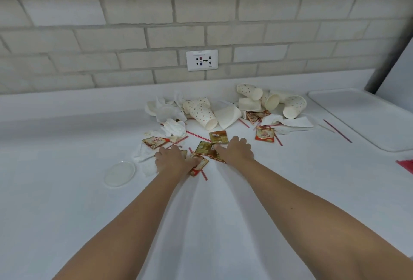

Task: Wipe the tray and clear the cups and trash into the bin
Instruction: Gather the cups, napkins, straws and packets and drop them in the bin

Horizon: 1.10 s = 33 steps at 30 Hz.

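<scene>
White counter (67,212) runs below a pale brick wall (134,22). A white tray (366,118) lies flat at the counter's right edge, near the back right corner, with nothing on the part in view. Both bare forearms reach in from the front edge toward the middle of the counter. The left hand (173,160) lies knuckles up over the litter, fingers bent downward and thumb against a red-edged packet (200,165); whether it actually grips anything cannot be told. The right hand (238,151) rests palm down on a brown packet (204,147), fingers straight and slightly apart. Spotted paper cups lie tipped over along the back edge in two groups: one heap (292,106) just beside the tray, the other pair (202,113) at mid-counter, beside a flattened white cup (228,115). Crumpled napkins (166,112) sit to the left of that pair. A clear round lid (120,173) lies flat near the left hand, apart from it. More packets (218,137) are scattered just beyond both hands. Thin red-and-white stirrers (337,131) lie loose among the litter, one close to the tray's rim. A white socket plate (201,60) is set in the wall above the back edge.
</scene>
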### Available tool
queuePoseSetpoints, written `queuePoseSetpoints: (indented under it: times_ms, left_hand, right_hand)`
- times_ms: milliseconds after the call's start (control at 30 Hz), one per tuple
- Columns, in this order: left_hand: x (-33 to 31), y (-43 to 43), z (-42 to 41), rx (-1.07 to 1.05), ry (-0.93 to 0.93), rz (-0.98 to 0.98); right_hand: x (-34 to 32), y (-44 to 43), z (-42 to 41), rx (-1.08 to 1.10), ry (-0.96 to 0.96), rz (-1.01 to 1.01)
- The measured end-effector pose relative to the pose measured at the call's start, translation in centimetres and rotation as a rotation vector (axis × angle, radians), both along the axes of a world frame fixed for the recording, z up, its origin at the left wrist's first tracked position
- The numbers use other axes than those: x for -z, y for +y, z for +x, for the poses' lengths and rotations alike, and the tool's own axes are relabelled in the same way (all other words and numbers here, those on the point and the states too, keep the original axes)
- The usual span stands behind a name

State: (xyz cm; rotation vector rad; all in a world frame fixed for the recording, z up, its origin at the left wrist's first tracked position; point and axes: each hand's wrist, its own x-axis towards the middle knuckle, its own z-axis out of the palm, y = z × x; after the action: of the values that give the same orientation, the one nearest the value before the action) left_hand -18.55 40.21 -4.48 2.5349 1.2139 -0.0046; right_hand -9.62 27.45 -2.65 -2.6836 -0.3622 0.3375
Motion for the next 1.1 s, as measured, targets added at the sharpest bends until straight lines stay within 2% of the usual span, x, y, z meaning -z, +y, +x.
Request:
queuePoseSetpoints:
  times_ms: [133,333,500,600,800,1000,1100]
  left_hand:
    - [0.1,0.6,0.7,0.034,-0.005,-0.016]
    - [0.2,1.2,1.5,-0.011,-0.088,-0.256]
    - [-0.1,1.1,1.5,0.08,0.072,-0.105]
    - [-0.2,1.1,1.4,0.109,0.082,-0.085]
    - [-0.7,-0.1,0.4,0.18,-0.093,-0.19]
    - [-3.2,-1.9,-0.8,0.187,-0.211,-0.231]
    - [-4.6,-3.1,-0.7,0.197,-0.296,-0.294]
  right_hand:
    - [1.0,2.6,0.2,0.058,-0.017,-0.068]
    - [1.3,3.9,0.8,0.087,0.061,-0.084]
    - [0.9,3.5,1.6,0.06,0.135,-0.038]
    - [0.5,2.8,1.4,0.038,0.192,0.017]
    - [0.7,1.8,0.7,-0.009,0.19,0.041]
    - [0.1,-1.5,0.3,0.042,0.321,0.255]
    - [-1.6,-4.6,0.2,0.013,0.326,0.269]
